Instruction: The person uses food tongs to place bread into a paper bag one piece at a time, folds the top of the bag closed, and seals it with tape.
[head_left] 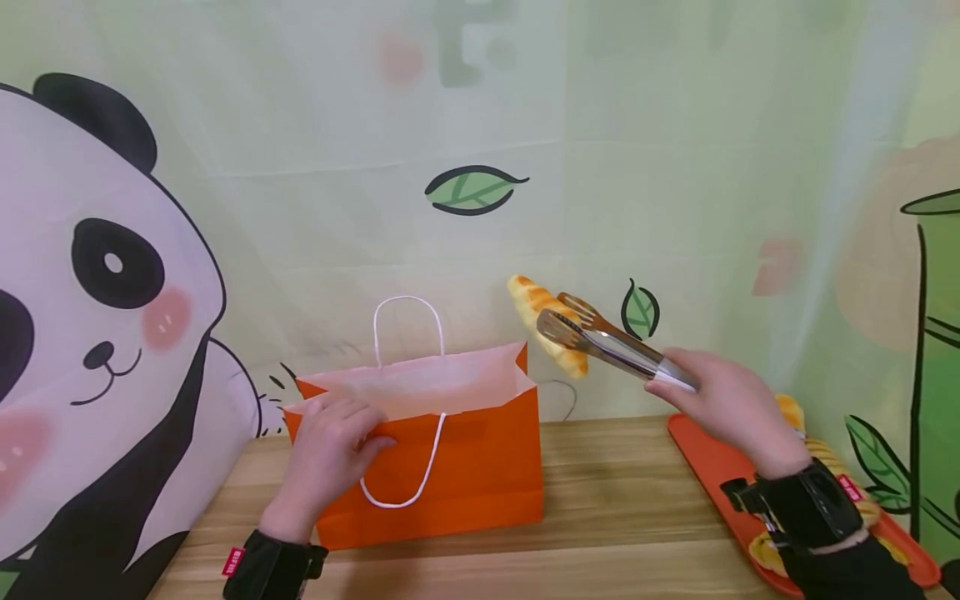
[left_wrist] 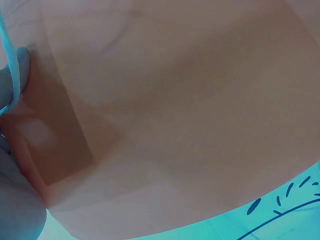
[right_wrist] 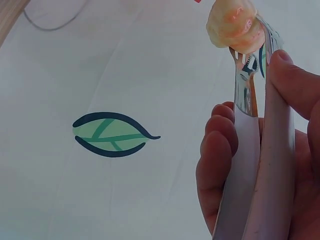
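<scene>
The person's left hand, wearing a black wristband, pinches the near rim of an orange paper bag with a white inside at its left end. The bag stands upright and gapes open. The right hand, in a matching band, has its fingers and thumb wrapped round shiny metal tongs with slotted tips. Those tips clasp a golden, ridged, crescent-shaped bread roll, which is held in the air, ahead of the right hand and to its left, by the upper right corner of the bag.

Each band carries one red tag with pale lettering too small to read; the bag's visible front is plain.

There is one bag with two white cord handles, one pair of tongs and one roll in them. Beside the right wrist, a red-orange tray bears more bread pieces, partly hidden by the arm and uncountable. Beneath is a wood-grain table; behind hangs a pale green backdrop printed with one large panda.
</scene>
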